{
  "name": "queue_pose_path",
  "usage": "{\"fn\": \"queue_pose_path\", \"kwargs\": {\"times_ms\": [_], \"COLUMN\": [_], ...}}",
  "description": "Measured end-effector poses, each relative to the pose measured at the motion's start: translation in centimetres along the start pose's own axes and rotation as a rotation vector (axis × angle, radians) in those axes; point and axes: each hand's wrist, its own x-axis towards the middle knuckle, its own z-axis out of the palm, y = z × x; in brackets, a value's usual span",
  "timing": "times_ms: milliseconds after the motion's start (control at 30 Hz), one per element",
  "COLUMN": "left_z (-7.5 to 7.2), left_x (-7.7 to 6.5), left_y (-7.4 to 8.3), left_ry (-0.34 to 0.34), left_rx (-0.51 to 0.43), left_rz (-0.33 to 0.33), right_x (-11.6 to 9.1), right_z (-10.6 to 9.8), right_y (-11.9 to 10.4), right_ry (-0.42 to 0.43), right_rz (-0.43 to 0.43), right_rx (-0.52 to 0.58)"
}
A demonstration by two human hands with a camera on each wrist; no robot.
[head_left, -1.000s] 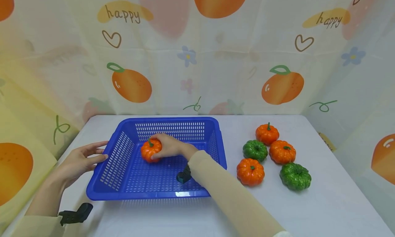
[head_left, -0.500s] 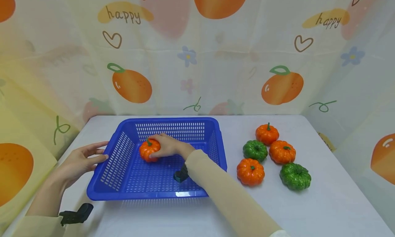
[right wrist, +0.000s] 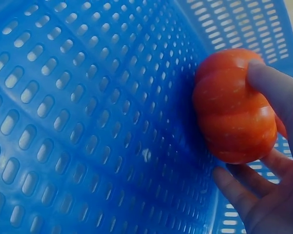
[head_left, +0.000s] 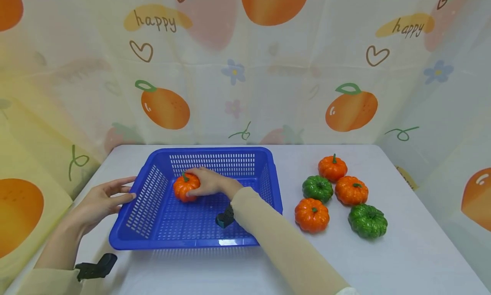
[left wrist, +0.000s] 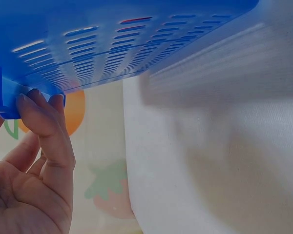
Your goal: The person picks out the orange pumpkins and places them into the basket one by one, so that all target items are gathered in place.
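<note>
An orange pumpkin with a green stem sits on the left part of the floor of a blue plastic basket. My right hand grips it from the right, thumb on the near side. In the right wrist view the pumpkin lies close against the perforated blue floor, with the thumb and fingers around it. My left hand holds the basket's left rim. Seen from the left wrist, its fingers curl up at the lip of the basket.
Right of the basket stand several more pumpkins on the white table: an orange one at the back, another orange, a third orange, a green one and a larger green one. A printed curtain hangs behind.
My right hand and the orange pumpkin have shifted slightly left inside the basket, then stayed still. The left hand keeps its place on the rim.
</note>
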Motion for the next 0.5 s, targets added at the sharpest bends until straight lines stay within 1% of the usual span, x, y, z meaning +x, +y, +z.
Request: {"fn": "queue_pose_path", "kwargs": {"times_ms": [333, 500], "left_z": [0.1, 0.0], "left_x": [0.1, 0.2], "left_y": [-0.1, -0.2], "left_ry": [0.001, 0.001], "left_rx": [0.018, 0.030], "left_rz": [-0.006, -0.009], "right_x": [-0.1, -0.1], "right_z": [-0.5, -1.2], "right_y": [0.0, -0.4], "right_ry": [-0.012, -0.012], "right_rz": [0.004, -0.027], "right_rx": [0.005, -0.024]}}
